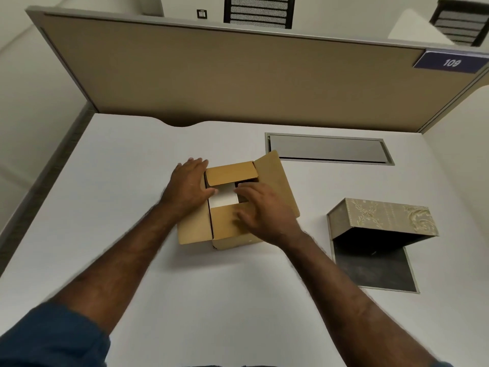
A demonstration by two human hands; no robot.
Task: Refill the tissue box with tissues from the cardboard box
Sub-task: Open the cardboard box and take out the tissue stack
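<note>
A brown cardboard box (pixel 232 172) sits mid-table with its flaps folded outward. White tissues (pixel 223 200) show through its open top. My left hand (pixel 189 188) lies flat on the left flap, fingers spread, thumb at the tissues' edge. My right hand (pixel 260 210) reaches over the near flap, fingertips at the opening beside the tissues; it grips nothing that I can see. To the right stands the tissue box (pixel 383 215), beige with a leaf pattern, tipped open on its hinged dark base (pixel 370 268), its dark inside empty.
The white table (pixel 132 160) has a grey cable hatch (pixel 328 148) behind the boxes. A tan partition wall (pixel 211 75) closes the back, with a blue sign reading 109 (pixel 451 62) at its right end. The table's left edge runs beside a wall.
</note>
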